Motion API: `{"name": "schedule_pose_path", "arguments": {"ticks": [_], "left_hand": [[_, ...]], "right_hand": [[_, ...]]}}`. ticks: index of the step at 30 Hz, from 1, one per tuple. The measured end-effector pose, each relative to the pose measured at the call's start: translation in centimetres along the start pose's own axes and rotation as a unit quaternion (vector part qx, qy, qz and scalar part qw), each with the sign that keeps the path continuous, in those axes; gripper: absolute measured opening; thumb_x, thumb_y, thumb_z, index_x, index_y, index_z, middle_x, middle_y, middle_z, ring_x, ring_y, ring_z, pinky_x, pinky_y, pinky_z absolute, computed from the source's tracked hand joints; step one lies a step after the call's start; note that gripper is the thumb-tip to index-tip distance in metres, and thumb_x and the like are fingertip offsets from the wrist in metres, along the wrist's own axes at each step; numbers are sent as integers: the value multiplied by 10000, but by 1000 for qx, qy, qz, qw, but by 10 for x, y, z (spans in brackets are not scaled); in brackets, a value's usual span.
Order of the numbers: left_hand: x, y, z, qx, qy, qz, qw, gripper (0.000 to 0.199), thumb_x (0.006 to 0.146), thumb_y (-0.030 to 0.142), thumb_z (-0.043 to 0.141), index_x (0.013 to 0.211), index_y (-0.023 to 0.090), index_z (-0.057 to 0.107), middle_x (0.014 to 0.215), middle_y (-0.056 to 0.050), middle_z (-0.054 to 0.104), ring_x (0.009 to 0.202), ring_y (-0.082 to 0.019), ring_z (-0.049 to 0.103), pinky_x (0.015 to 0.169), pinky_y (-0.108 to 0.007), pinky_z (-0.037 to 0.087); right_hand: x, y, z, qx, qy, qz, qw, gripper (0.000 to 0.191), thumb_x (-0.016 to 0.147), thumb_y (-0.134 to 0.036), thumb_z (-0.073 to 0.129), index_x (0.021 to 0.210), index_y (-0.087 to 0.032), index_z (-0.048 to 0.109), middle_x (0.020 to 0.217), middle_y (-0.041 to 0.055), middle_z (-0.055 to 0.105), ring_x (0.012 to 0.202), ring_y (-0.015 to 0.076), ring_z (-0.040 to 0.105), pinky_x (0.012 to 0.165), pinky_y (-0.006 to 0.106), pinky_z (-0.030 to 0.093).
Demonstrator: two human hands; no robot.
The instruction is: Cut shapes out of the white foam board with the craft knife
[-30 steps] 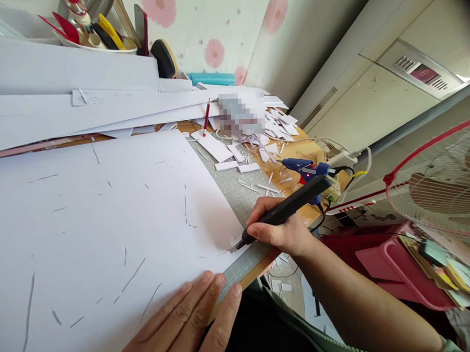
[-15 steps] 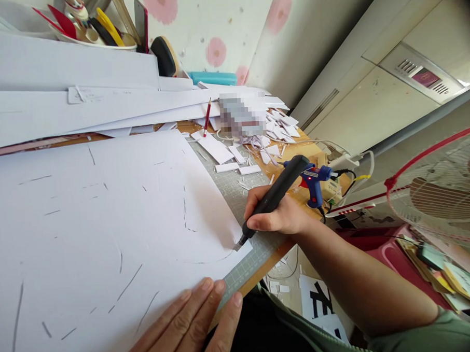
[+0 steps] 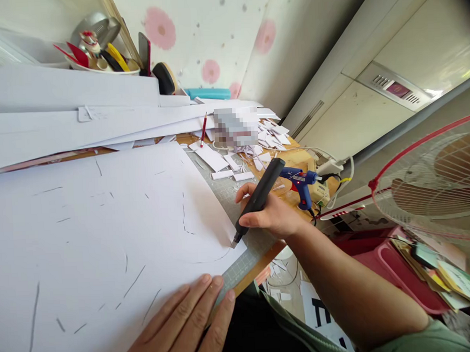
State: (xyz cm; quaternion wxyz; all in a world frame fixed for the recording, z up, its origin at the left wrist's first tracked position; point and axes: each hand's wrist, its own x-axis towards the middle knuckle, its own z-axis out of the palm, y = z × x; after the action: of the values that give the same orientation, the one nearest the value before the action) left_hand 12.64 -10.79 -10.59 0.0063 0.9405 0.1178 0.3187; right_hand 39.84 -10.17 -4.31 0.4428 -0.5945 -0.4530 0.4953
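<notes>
Knife [image 3: 260, 196]: right of the frame's centre, slanting from upper right to lower left, its blade tip at the right-hand corner of the sheet, by the end of a thin curved line.
Right hand [image 3: 273, 216]: fingers closed around the knife's lower half, thumb along the near side; the tip juts out below them and the thick end rises past them.
Sheet [image 3: 105, 244]: white, filling the left and middle of the frame, marked with short dark strokes and dashes; its corner lies just below and left of the right hand's fingers.
Left hand [image 3: 183, 323]: bottom centre, palm down, fingers stretched out nearly straight and a little apart, gripping nothing, lying over the sheet's near edge; the knife tip is ahead of them, to the upper right.
Cutting mat [image 3: 257, 242]: grey-green, gridded, showing past the sheet's right and near edges.
Surface [image 3: 302, 156]: wooden, showing right of centre.
Offcuts [image 3: 209, 157]: white strips, above the sheet's right edge.
Pencil [image 3: 203, 131]: red, upper centre, among the offcuts.
Glue gun [image 3: 302, 181]: blue, right of the knife's thick end.
Fan [image 3: 441, 172]: far right.
Bin [image 3: 403, 272]: pink, lower right.
</notes>
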Motion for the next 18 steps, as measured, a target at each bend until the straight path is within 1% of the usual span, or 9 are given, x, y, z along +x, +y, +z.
{"name": "schedule_pose_path", "arguments": {"ticks": [2, 5, 7, 9, 11, 13, 15, 16, 18], "left_hand": [[3, 5, 3, 6, 13, -14, 1000, 358, 928, 242, 472, 1268, 230, 582, 1302, -56, 639, 1276, -229, 523, 1143, -382, 297], [6, 9, 3, 4, -8, -36, 999, 381, 931, 327, 461, 1291, 256, 563, 1359, -79, 593, 1303, -255, 493, 1161, -411, 233], [8, 9, 0, 8, -40, -46, 998, 420, 922, 421, 457, 1301, 264, 547, 1377, -99, 575, 1305, -265, 490, 1159, -402, 208], [10, 6, -3, 20, -47, -31, 998, 475, 898, 503, 467, 1302, 264, 536, 1366, -116, 580, 1281, -271, 514, 1154, -391, 187], [12, 4, -5, 33, -44, -5, 998, 496, 884, 517, 476, 1305, 259, 528, 1342, -125, 597, 1241, -275, 550, 1148, -391, 169], [13, 3, -6, 34, -43, 10, 998, 493, 882, 511, 477, 1300, 257, 530, 1317, -127, 614, 1208, -272, 576, 1140, -388, 166], [14, 4, -6, 29, -49, -7, 998, 488, 878, 512, 492, 1296, 263, 530, 1321, -126, 610, 1216, -273, 571, 1135, -391, 175], [14, 6, -5, 24, -47, -17, 998, 490, 874, 522, 499, 1291, 267, 533, 1324, -125, 608, 1222, -273, 566, 1134, -393, 181], [12, 7, -4, 16, -57, -36, 998, 489, 868, 525, 518, 1286, 271, 536, 1336, -125, 598, 1234, -274, 558, 1130, -397, 195]], "right_hand": [[-6, 3, 10, 12, 73, -5, 997, 323, 597, -276, 798, 826, -186, 589, 638, -59, 531, 572, 97, 471, 529, 221, 364], [-9, 6, 31, 31, 194, -21, 980, 234, 590, -242, 737, 754, -178, 583, 639, -49, 521, 579, 106, 469, 527, 233, 376], [-5, 7, 45, 73, 267, -33, 960, 253, 555, -189, 681, 782, -185, 568, 650, -54, 515, 579, 106, 465, 516, 229, 379], [2, 6, 56, 119, 322, -44, 938, 328, 526, -152, 618, 841, -197, 540, 643, -67, 509, 558, 101, 454, 496, 220, 375], [9, 5, 64, 145, 351, -48, 924, 409, 518, -140, 573, 917, -210, 513, 621, -83, 500, 510, 95, 431, 464, 214, 366], [15, 3, 68, 155, 363, -49, 917, 492, 513, -139, 545, 995, -221, 492, 626, -92, 504, 465, 90, 421, 426, 211, 362], [18, 1, 71, 157, 372, -44, 914, 545, 508, -141, 530, 1043, -233, 478, 672, -90, 527, 432, 83, 427, 395, 210, 361], [19, 0, 71, 154, 380, -39, 911, 536, 507, -141, 528, 1033, -235, 479, 700, -86, 537, 418, 77, 431, 385, 211, 363], [21, -2, 71, 155, 398, -24, 904, 457, 508, -142, 539, 953, -232, 487, 735, -81, 544, 398, 63, 440, 383, 216, 374]]}}
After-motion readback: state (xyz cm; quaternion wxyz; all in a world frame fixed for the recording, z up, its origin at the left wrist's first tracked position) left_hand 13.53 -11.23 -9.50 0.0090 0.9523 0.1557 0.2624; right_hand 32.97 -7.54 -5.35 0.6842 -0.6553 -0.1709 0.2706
